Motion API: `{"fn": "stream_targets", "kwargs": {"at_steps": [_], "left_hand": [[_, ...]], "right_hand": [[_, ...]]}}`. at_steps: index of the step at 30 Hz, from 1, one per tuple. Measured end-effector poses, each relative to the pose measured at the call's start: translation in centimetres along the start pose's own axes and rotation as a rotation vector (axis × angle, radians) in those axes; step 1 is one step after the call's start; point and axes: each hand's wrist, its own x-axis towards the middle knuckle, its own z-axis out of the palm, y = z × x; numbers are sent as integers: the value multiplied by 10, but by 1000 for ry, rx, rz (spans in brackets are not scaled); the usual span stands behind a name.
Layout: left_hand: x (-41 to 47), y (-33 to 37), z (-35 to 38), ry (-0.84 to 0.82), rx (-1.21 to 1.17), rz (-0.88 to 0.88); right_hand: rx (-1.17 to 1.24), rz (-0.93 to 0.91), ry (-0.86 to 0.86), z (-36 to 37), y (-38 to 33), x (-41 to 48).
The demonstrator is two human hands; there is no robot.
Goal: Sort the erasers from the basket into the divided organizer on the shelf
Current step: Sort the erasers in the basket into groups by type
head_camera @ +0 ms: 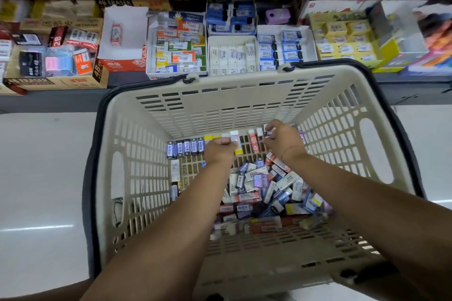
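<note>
Pinched erasers (236, 140); left hand (219, 151), right hand (281, 141)

Floor (44, 178): pale, glossy, at left and right edges.
Light: white streak (36, 227) reflected at lower left.
Shelf (49, 101): dark grey front edge across upper frame.
</note>
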Motion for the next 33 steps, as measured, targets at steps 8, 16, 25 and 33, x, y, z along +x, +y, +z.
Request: {"fn": "stream_targets", "kwargs": {"at_steps": [8, 16, 25, 33], "left_hand": [[15, -8, -7, 160, 319, 218], [21, -20, -26, 231, 310, 261], [25, -23, -41, 233, 310, 333], [8, -19, -45, 148, 298, 392]], "right_hand": [[-304, -62, 95, -6, 9, 0], [-386, -7, 170, -3, 1, -4], [-375, 206, 260, 13, -20, -8], [-242, 378, 280, 16, -19, 0]]}}
